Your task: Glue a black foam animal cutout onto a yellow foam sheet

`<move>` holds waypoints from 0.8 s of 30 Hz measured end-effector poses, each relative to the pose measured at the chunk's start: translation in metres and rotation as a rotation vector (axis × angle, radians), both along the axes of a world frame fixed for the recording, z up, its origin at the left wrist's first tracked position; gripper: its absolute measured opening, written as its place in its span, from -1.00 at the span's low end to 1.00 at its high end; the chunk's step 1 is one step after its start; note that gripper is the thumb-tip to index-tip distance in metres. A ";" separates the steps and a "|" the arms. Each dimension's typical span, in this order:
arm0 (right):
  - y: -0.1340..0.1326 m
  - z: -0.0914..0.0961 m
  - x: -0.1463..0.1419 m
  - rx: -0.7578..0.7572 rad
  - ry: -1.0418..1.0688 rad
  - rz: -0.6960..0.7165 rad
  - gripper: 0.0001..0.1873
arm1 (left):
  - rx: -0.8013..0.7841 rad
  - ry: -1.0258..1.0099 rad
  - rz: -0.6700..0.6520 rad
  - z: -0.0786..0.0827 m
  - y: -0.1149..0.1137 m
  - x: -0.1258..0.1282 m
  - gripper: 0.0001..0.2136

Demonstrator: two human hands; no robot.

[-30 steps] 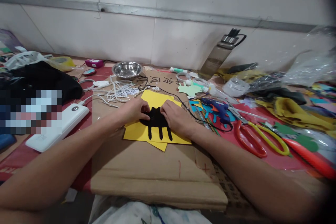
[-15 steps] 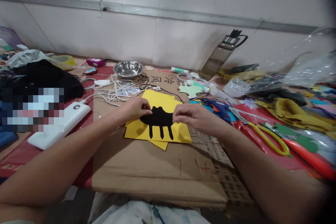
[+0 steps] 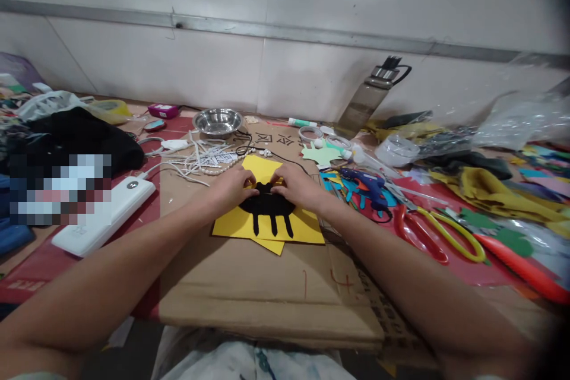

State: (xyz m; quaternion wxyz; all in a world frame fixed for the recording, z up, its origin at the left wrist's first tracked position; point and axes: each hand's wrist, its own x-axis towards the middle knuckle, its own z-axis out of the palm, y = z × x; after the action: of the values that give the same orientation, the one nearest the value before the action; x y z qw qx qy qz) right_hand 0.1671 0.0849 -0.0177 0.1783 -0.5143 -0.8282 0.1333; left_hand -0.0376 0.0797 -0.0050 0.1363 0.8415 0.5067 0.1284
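Note:
A black cutout (image 3: 267, 206) with a rounded body and three leg-like strips lies on yellow sheets (image 3: 307, 230), which overlap at angles. My left hand (image 3: 232, 189) pinches the cutout's upper left edge between thumb and curled fingers. Close beside it, my right hand (image 3: 297, 187) has its thumb and fingers closed at the upper right edge of the same cutout. Part of its top edge is hidden behind my fingers. Under the sheets is a brown cardboard piece (image 3: 231, 285) with red marks.
Left are a white power bank (image 3: 104, 217) with a cable and black cloth (image 3: 89, 139). A metal bowl (image 3: 218, 122) and a tilted bottle (image 3: 365, 98) stand by the wall. Right lie scissors (image 3: 449, 234), a blue glue gun (image 3: 367, 184) and yellow felt (image 3: 485, 190).
My right hand has moved left and up, from the cutout's right end to its upper edge near my left hand. The cutout and yellow sheets stay in place.

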 end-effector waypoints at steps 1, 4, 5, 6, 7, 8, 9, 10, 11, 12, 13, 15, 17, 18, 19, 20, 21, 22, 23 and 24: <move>0.001 0.000 -0.001 -0.009 0.001 -0.002 -0.86 | -0.003 -0.001 0.001 0.000 0.000 0.000 -0.78; 0.003 0.001 -0.002 -0.036 0.013 -0.006 -0.86 | -0.023 -0.016 0.002 0.001 0.000 0.001 -0.78; 0.004 0.002 -0.002 -0.043 0.020 -0.006 -0.85 | -0.045 -0.030 0.005 0.001 0.001 0.001 -0.79; 0.004 0.002 -0.002 -0.049 0.029 -0.005 -0.82 | -0.072 -0.052 0.010 0.001 0.001 0.002 -0.80; 0.004 0.002 -0.002 -0.053 0.040 -0.004 -0.78 | -0.100 -0.079 0.017 0.000 0.001 0.003 -0.81; 0.004 0.002 -0.002 -0.055 0.052 -0.003 -0.74 | -0.125 -0.111 0.028 0.000 0.002 0.004 -0.83; 0.004 0.002 -0.002 -0.057 0.064 -0.002 -0.70 | -0.144 -0.140 0.038 -0.001 0.002 0.004 -0.85; 0.004 0.001 -0.001 -0.057 0.074 0.001 -0.69 | -0.153 -0.163 0.045 -0.002 0.002 0.005 -0.87; 0.004 0.001 -0.001 -0.058 0.084 0.004 -0.70 | -0.152 -0.177 0.049 -0.003 0.002 0.006 -0.88; 0.004 0.001 -0.001 -0.057 0.093 0.008 -0.73 | -0.149 -0.185 0.051 -0.003 0.002 0.006 -0.89; 0.003 0.000 -0.001 -0.056 0.103 0.008 -0.77 | -0.148 -0.190 0.050 -0.004 0.002 0.006 -0.90; 0.001 0.002 -0.001 -0.053 0.126 0.000 -0.85 | -0.147 -0.207 0.051 -0.004 0.002 0.006 -0.90; -0.003 0.005 -0.001 -0.035 0.157 -0.017 -0.87 | -0.148 -0.247 0.055 -0.003 0.002 0.004 -0.88; -0.006 0.007 -0.001 -0.020 0.173 -0.029 -0.87 | -0.146 -0.276 0.058 -0.003 0.002 0.004 -0.87; -0.009 0.010 -0.001 0.008 0.193 -0.038 -0.86 | -0.148 -0.315 0.059 -0.001 0.001 0.003 -0.87; -0.012 0.012 -0.001 0.060 0.219 -0.040 -0.86 | -0.160 -0.363 0.061 0.000 0.001 0.003 -0.89; -0.015 0.014 -0.001 0.135 0.246 -0.028 -0.85 | -0.186 -0.420 0.062 0.002 0.000 0.003 -0.91; -0.018 0.016 -0.001 0.222 0.269 -0.001 -0.84 | -0.229 -0.488 0.063 0.004 -0.002 0.004 -0.90; -0.021 0.018 -0.001 0.314 0.287 0.034 -0.83 | -0.292 -0.566 0.066 0.006 -0.004 0.005 -0.86; -0.023 0.018 -0.001 0.395 0.294 0.070 -0.81 | -0.374 -0.646 0.068 0.008 -0.006 0.007 -0.79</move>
State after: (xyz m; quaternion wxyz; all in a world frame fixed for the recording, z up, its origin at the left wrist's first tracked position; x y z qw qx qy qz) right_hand 0.1663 0.0618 0.0008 0.3894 -0.4154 -0.8207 0.0486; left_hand -0.0306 0.0737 0.0029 0.4362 0.7008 0.4799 0.2972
